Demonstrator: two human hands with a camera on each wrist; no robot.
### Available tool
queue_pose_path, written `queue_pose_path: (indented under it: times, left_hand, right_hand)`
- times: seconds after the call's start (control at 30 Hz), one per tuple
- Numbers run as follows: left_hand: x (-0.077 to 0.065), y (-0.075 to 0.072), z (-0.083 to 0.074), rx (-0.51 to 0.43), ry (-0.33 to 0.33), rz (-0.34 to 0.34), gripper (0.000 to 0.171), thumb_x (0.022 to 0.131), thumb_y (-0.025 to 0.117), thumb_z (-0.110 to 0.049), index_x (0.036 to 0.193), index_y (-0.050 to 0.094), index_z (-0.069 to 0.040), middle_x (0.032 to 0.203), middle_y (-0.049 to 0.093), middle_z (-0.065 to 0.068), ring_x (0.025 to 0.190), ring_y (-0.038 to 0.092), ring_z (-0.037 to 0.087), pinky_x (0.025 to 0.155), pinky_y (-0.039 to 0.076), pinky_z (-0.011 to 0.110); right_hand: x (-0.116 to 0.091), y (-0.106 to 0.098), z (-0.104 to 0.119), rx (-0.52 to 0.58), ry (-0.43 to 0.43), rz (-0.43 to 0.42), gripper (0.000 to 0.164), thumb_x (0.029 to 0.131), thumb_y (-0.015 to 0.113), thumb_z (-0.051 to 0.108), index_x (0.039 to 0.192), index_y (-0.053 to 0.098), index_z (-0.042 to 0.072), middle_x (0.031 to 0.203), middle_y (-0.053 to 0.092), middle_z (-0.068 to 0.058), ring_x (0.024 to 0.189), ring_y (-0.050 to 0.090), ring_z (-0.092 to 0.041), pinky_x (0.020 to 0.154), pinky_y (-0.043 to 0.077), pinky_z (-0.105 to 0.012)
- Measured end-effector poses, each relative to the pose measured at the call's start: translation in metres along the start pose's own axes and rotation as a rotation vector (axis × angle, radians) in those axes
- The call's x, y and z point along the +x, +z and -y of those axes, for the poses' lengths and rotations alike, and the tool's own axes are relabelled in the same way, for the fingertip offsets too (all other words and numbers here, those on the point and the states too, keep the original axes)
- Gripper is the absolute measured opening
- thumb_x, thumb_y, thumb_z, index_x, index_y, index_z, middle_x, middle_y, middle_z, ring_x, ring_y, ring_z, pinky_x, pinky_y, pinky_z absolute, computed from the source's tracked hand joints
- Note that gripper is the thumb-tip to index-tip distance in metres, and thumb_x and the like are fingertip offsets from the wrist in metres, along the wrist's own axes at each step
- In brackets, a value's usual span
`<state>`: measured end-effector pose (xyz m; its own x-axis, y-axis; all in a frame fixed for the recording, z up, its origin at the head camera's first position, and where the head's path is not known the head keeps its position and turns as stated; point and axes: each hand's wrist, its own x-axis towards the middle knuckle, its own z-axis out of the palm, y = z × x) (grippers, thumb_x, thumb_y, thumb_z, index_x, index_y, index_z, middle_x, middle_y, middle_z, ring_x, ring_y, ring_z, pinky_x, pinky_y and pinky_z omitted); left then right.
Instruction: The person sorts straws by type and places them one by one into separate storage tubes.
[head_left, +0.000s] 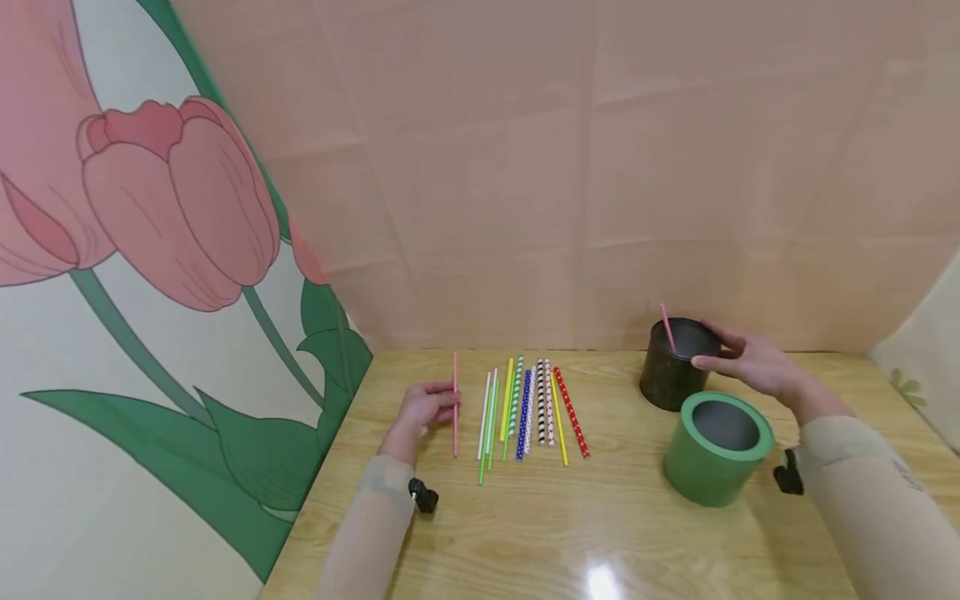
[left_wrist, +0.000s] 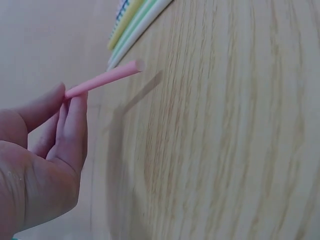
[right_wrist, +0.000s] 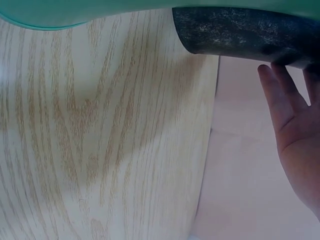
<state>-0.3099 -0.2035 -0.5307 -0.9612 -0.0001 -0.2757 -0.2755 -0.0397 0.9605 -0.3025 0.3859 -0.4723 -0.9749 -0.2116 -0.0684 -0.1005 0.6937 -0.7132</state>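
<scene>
A pinkish backdrop [head_left: 480, 167] stands farthest beyond the green pot, and a tulip-painted wall [head_left: 180, 208] rises far to its left. The wooden tabletop [head_left: 540, 533] ends at the backdrop beyond the green pot and along the tulip wall to the left; bare wood grain shows left of the pot, up to the straws, and on its near side. Two pots stand upright: the green pot [head_left: 701, 475] itself, and just beyond and left of it a black pot [head_left: 666, 379], close to the far edge.

Two hands are in view. Beyond and right of the green pot, the right hand [head_left: 750, 362] grips the black pot's side, thumb at the rim. Well to the green pot's left, the left hand [head_left: 426, 407] pinches a pink straw [head_left: 455, 437], raised above the wood. A row of straws [head_left: 522, 417], roughly a dozen, lies between that hand and the green pot; overlaps prevent an exact count. One more pink straw [head_left: 666, 323] leans inside the black pot.
</scene>
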Motion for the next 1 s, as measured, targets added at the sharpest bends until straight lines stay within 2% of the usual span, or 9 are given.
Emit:
queue_pose_path:
  times: [0.23,0.47,0.67,0.77,0.9,1.0]
  left_hand:
    - [-0.003,0.007,0.0,-0.066,-0.005,-0.017,0.046,0.097,0.075,0.004,0.141,0.06,0.011,0.131,0.068,0.031,0.109,0.074,0.036,0.086,0.066,0.033]
    - [-0.009,0.009,0.005,-0.153,-0.035,-0.025,0.052,0.097,0.076,0.001,0.145,0.058,0.007,0.138,0.064,0.031,0.121,0.069,0.039,0.094,0.064,0.037]
    - [-0.009,0.012,0.007,-0.206,-0.01,-0.044,0.05,0.097,0.075,0.003,0.144,0.058,0.009,0.137,0.064,0.032,0.119,0.071,0.038,0.088,0.065,0.034]
    - [-0.009,0.015,0.007,-0.251,0.01,-0.044,0.049,0.098,0.073,0.005,0.144,0.057,0.01,0.136,0.064,0.033,0.119,0.071,0.038,0.089,0.065,0.034]
    - [-0.009,0.017,0.008,-0.339,0.047,-0.036,0.043,0.098,0.07,0.009,0.14,0.06,0.011,0.125,0.071,0.028,0.117,0.071,0.038,0.09,0.064,0.035]
    - [-0.012,0.021,0.011,-0.405,0.066,-0.03,0.036,0.099,0.068,0.01,0.134,0.064,0.009,0.111,0.076,0.019,0.114,0.073,0.036,0.091,0.064,0.035]
  right_hand:
    - [0.0,-0.003,0.002,0.013,-0.004,-0.004,0.098,0.102,0.069,0.054,0.173,0.011,0.019,0.156,0.04,-0.04,0.142,0.04,-0.062,0.107,0.041,-0.076]
    - [0.0,0.001,0.004,0.008,-0.009,-0.013,0.099,0.101,0.071,0.055,0.172,0.014,0.017,0.156,0.041,-0.04,0.142,0.042,-0.06,0.108,0.041,-0.076]
    - [0.001,0.002,0.003,0.002,-0.028,-0.026,0.099,0.1,0.072,0.055,0.172,0.017,0.015,0.154,0.044,-0.039,0.14,0.046,-0.058,0.108,0.043,-0.073]
    - [-0.001,0.003,0.004,0.018,-0.033,-0.031,0.099,0.1,0.073,0.054,0.172,0.018,0.014,0.154,0.044,-0.039,0.14,0.047,-0.057,0.109,0.044,-0.072]
    - [-0.003,0.005,0.004,0.039,-0.046,-0.036,0.097,0.1,0.073,0.052,0.172,0.019,0.014,0.155,0.043,-0.038,0.14,0.047,-0.056,0.11,0.044,-0.071]
    - [-0.003,0.005,0.003,0.031,-0.046,-0.039,0.098,0.1,0.073,0.052,0.172,0.019,0.014,0.155,0.043,-0.038,0.14,0.047,-0.056,0.11,0.043,-0.072]
